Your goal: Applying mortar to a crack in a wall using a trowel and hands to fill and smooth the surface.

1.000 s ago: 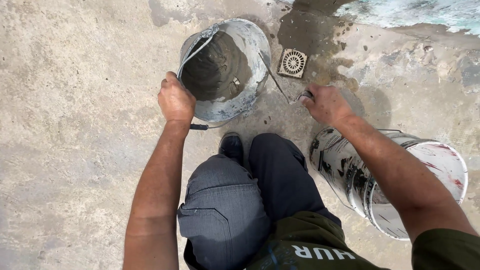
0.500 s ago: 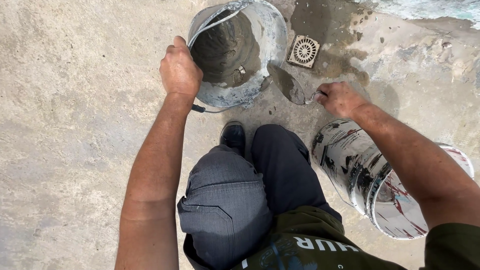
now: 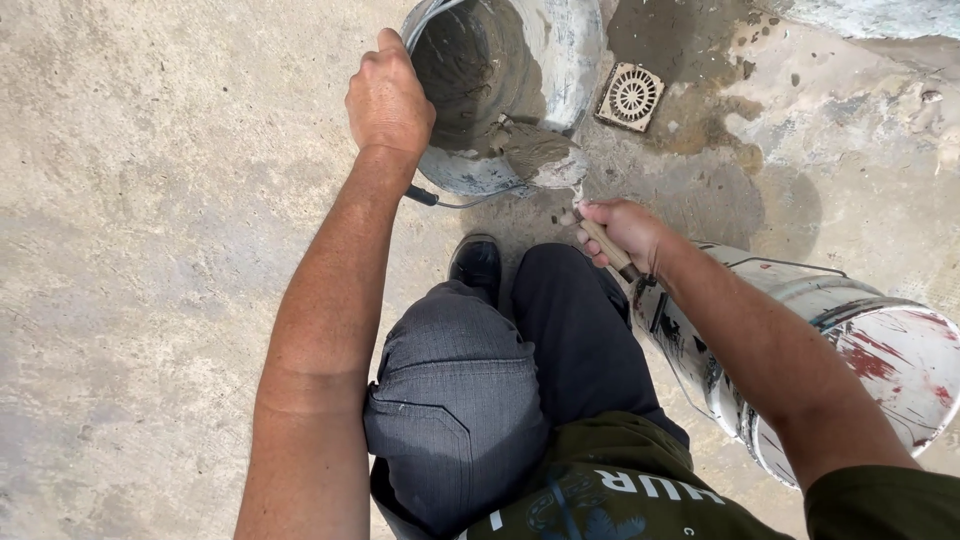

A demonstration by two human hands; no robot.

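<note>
Left hand (image 3: 388, 100) clamped on the rim of the mortar bucket (image 3: 520, 90), tilted on the concrete floor (image 3: 150, 250). Right hand (image 3: 625, 232) closed on the trowel (image 3: 545, 155), loaded at the lip. Keep the tilt steady, blade level, lift slowly to avoid spilling near the drain grate (image 3: 630, 95).

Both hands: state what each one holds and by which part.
Left hand grips the grey bucket by its rim. Right hand holds the trowel by its wooden handle.

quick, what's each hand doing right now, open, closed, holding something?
Left hand: closed on the rim of the grey bucket, tilting it.
Right hand: closed around the wooden handle of a trowel loaded with wet mortar.
</note>
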